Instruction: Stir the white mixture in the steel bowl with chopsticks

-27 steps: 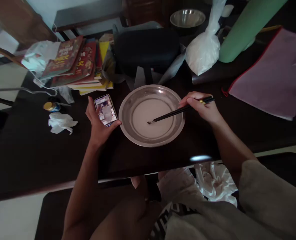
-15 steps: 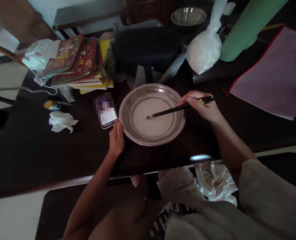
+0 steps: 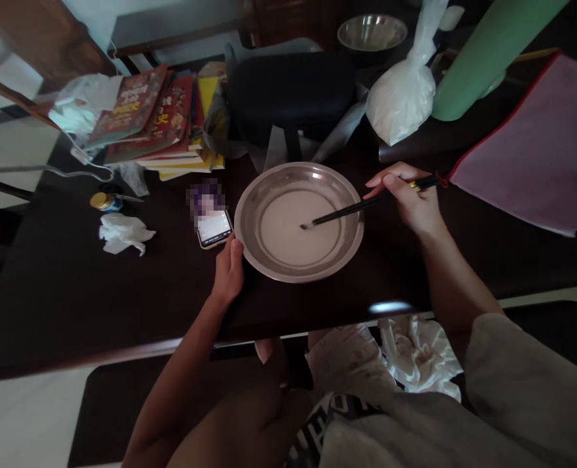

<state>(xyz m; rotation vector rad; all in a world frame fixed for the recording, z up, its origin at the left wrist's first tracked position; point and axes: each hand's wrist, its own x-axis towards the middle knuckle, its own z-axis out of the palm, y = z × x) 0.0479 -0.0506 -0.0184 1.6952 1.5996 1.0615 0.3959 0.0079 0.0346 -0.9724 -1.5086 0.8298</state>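
Observation:
A round metal basin (image 3: pixel 354 240) stands near the table's front edge, with a pale, milky liquid (image 3: pixel 288 237) in its bottom. My left hand (image 3: pixel 228 270) grips the basin's left rim, thumb on top and the other fingers mostly hidden. In my right hand (image 3: pixel 412 195), to the right of the basin, is a pair of black chopsticks (image 3: pixel 354 209) with gold bands near the upper end. They slant over the right rim, and their tips meet the pale liquid near the middle.
Left of the basin lies a lit phone (image 3: pixel 214 227), then a crumpled tissue (image 3: pixel 126 233) and a small gold-lidded jar (image 3: pixel 105 201). Behind are stacked books (image 3: pixel 146 123), a black case (image 3: pixel 291 91), a tied bag of white powder (image 3: pixel 400 104), a green cylinder (image 3: pixel 483 65) and a pink cloth-like sheet (image 3: pixel 536 149).
My right hand has moved to the right, drawing the chopstick tips a little to the right in the liquid. My left hand stays on the rim.

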